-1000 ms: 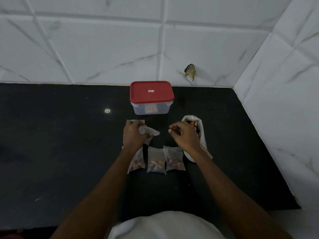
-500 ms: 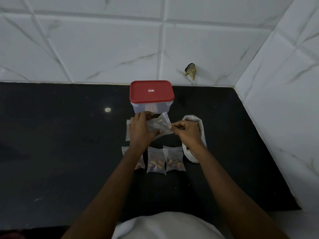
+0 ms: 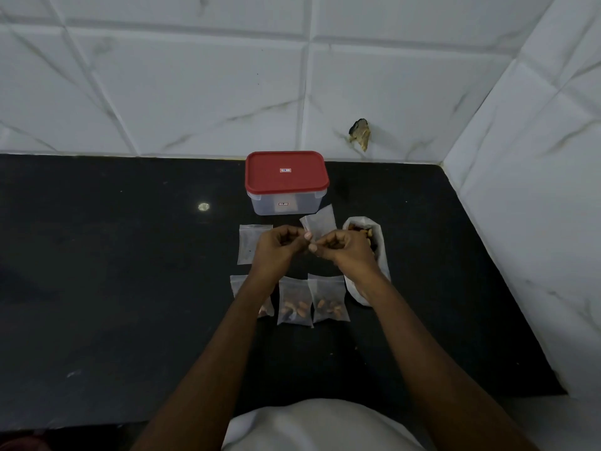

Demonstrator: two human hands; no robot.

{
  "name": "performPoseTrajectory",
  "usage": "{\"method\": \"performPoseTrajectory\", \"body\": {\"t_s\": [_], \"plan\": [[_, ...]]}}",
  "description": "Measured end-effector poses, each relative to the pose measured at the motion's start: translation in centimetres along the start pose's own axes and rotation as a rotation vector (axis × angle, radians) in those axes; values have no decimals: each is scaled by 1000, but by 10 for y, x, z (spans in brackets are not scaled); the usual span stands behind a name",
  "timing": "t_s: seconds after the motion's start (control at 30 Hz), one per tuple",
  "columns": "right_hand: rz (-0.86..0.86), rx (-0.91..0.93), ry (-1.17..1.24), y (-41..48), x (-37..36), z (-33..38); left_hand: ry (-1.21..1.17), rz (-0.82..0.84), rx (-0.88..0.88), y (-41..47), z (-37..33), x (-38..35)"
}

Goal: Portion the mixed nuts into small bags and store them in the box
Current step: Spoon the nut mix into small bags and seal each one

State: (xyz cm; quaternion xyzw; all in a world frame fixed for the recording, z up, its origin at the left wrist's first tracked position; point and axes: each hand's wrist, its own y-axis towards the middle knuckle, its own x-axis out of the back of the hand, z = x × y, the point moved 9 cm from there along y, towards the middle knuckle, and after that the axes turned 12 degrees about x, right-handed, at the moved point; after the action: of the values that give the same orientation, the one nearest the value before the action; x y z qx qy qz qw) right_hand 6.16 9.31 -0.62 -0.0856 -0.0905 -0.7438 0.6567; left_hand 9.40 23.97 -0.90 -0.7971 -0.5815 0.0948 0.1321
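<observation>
No text can be read with certainty. A small red and white label (image 3: 285, 170) is seen in the middle of the red lid (image 3: 302, 180) of the box (image 3: 266, 205) at the far side of the counter (image 3: 97, 288), and a second label (image 3: 283, 204) on its near wall; the print on both is too small to be made out

A black counter (image 3: 97, 288) meets a white, grey-veined tiled far wall (image 3: 162, 92) and right wall (image 3: 536, 190) in dim light, with a chipped hole (image 3: 360, 133) low in the far wall and a small glint (image 3: 203, 207) on the counter's left.
</observation>
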Motion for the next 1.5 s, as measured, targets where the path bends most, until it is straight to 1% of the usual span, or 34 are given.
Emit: {"method": "performPoseTrajectory", "body": {"t_s": [0.13, 0.27, 0.37, 0.4, 0.47, 0.53, 0.57, 0.67, 0.73, 0.8, 0.87, 0.9, 1.0, 1.07, 1.17, 1.23, 1.3, 1.37, 1.5], "plan": [[46, -151, 115, -6, -4, -11, 49, 34, 14, 3, -1, 2], [36, -210, 201, -7, -7, -15, 117, 70, 28, 3, -4, 0], [-45, -240, 253, -8, 1, -16, 233, 66, 47, 6, -2, 2], [-81, -234, 235, -7, 6, -18, 263, 54, 57, 7, -1, 4], [-140, -188, 118, -5, 14, -18, 308, 30, 68, 9, 0, 8], [-160, -87, -48, -4, 17, -12, 355, 24, 67, 10, -2, 8], [-141, -29, -109, -3, 15, -6, 370, 32, 65, 10, -3, 6], [-9, 99, -277, -3, 0, 11, 459, 67, 30, 10, -8, -2], [-13, 170, -389, -1, 0, 17, 574, 55, 13, 10, -11, -4], [-72, 213, -483, 1, 8, 18, 763, -12, 8, 11, -13, -2], [-112, 254, -548, 2, 12, 19, 905, -87, -5, 11, -15, 2], [-116, 284, -553, 1, 11, 22, 931, -105, -25, 11, -15, 3], [-98, 330, -507, 2, 8, 24, 859, -72, -165, 13, -17, -3], [-95, 271, -451, 3, 10, 16, 812, 16, -223, 13, -14, -9], [-84, 109, -193, 3, 11, -3, 867, 121, -253, 10, -6, -16], [-47, 49, -57, 1, 6, -3, 912, 129, -251, 9, 0, -19], [-37, 19, -6, -1, 5, -2, 937, 71, -249, 10, 0, -19], [-61, -6, -27, -1, 7, -4, 934, 19, -269, 11, -2, -18], [-77, 17, -333, 0, 11, 1, 930, -26, -317, 8, -7, -17]]}}
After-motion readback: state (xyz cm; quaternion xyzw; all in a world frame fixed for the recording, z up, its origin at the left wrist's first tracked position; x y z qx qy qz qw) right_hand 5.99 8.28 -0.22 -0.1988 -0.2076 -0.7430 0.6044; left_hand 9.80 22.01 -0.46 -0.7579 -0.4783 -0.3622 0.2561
